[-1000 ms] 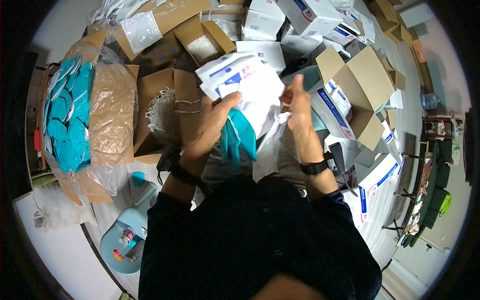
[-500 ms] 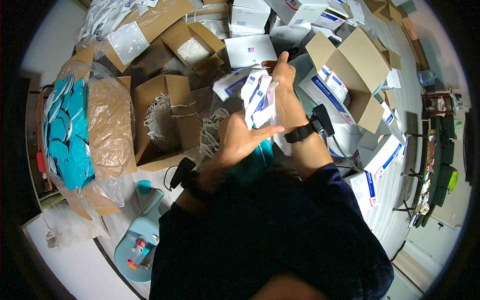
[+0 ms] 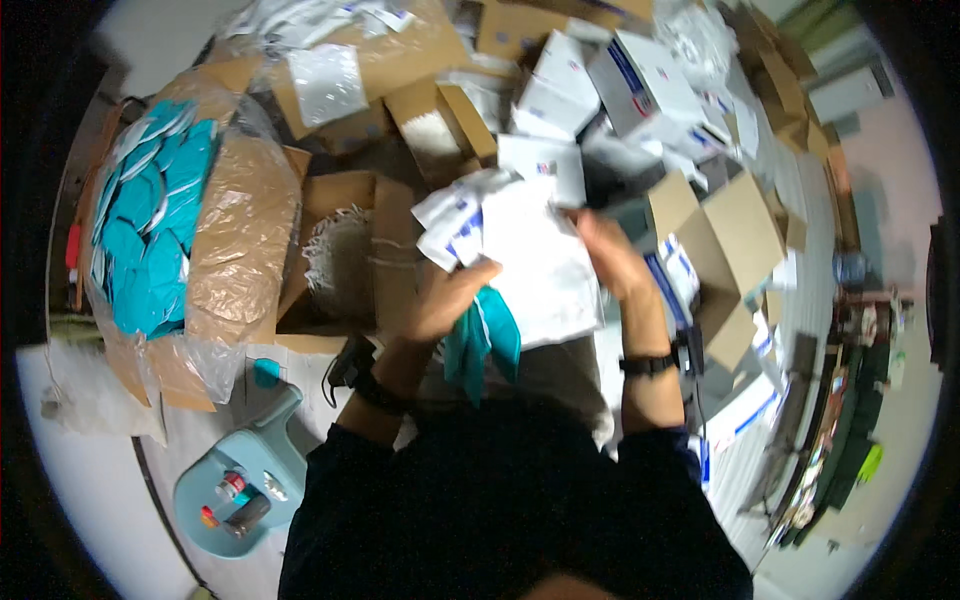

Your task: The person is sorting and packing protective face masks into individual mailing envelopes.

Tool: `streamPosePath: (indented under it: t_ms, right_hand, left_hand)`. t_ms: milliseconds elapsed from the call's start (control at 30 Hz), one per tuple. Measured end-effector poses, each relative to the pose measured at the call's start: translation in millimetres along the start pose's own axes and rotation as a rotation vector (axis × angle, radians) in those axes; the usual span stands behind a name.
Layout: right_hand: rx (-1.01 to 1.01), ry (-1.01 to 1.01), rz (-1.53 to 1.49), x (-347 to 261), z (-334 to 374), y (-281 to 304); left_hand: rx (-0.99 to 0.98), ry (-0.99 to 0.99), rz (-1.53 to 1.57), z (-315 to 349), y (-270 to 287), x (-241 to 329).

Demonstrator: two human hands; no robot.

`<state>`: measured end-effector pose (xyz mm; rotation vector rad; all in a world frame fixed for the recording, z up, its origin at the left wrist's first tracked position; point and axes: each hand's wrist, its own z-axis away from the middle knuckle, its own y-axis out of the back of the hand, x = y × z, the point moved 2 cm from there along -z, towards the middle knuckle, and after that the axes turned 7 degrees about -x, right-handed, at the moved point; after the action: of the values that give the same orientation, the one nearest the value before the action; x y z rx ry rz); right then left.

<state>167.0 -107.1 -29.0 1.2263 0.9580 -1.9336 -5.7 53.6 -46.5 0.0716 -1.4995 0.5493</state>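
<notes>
My left hand [image 3: 448, 300] is closed on several white packets with blue print [image 3: 455, 222], its thumb pressed across them. Between my hands is a white flat piece [image 3: 540, 275], perhaps a bag or box panel; its kind is unclear. My right hand [image 3: 612, 258] grips that piece near its upper right edge. Below my left hand, close to my body, lie folded teal pieces [image 3: 485, 340] that look like masks. Beyond the packets stands a white box [image 3: 550, 165] with a small printed mark.
On the left a plastic-lined carton [image 3: 240, 240] holds many teal folded masks [image 3: 140, 240]. Beside it, an open carton [image 3: 385, 235] contains white cords [image 3: 335, 250]. An open carton [image 3: 740, 235] and white boxes [image 3: 650, 90] crowd the right. A pale blue stool [image 3: 200, 500] stands lower left.
My hands have moved apart, the right one to the right. The broad white piece now shows between them. The packets have shifted left with my left hand, and the view has turned.
</notes>
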Motion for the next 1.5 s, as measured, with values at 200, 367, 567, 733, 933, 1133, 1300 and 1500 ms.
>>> streamPosePath:
  t_ms: [200,367,567,733,933,1133,1300,1500]
  right_hand:
    - [0.133,0.085,0.117,-24.4,-36.0,-19.3]
    - [0.298,0.122,0.171,-53.0,-124.3,-7.9]
    - [0.223,0.01,0.093,-92.3,-227.5,-12.9]
    - [-0.188,0.069,0.048,-77.9,-305.9,-27.9]
    - [-0.276,0.185,0.107,-18.6,-412.3,-90.3]
    - [-0.446,0.056,0.046,1.1,-437.1,-120.9]
    - [-0.568,-0.312,0.239,-57.7,-440.4,-94.3]
    - [-0.599,-0.007,0.633,-142.3,-448.7,-80.3]
  left_hand:
    - [-0.058,0.112,0.137,-24.1,11.4,-1.0]
    - [-0.027,0.546,0.175,-21.1,53.7,-20.7]
    - [0.198,0.221,-0.122,-45.3,126.6,-21.5]
    - [0.776,-0.175,-0.484,-143.2,254.0,22.2]
    - [0.677,0.121,-1.059,-217.8,350.9,37.5]
    - [0.465,0.072,-0.82,-214.8,356.4,-7.5]
    - [0.326,0.167,-0.746,-190.0,330.4,-3.7]
    - [0.387,0.003,0.211,-258.7,247.5,113.1]
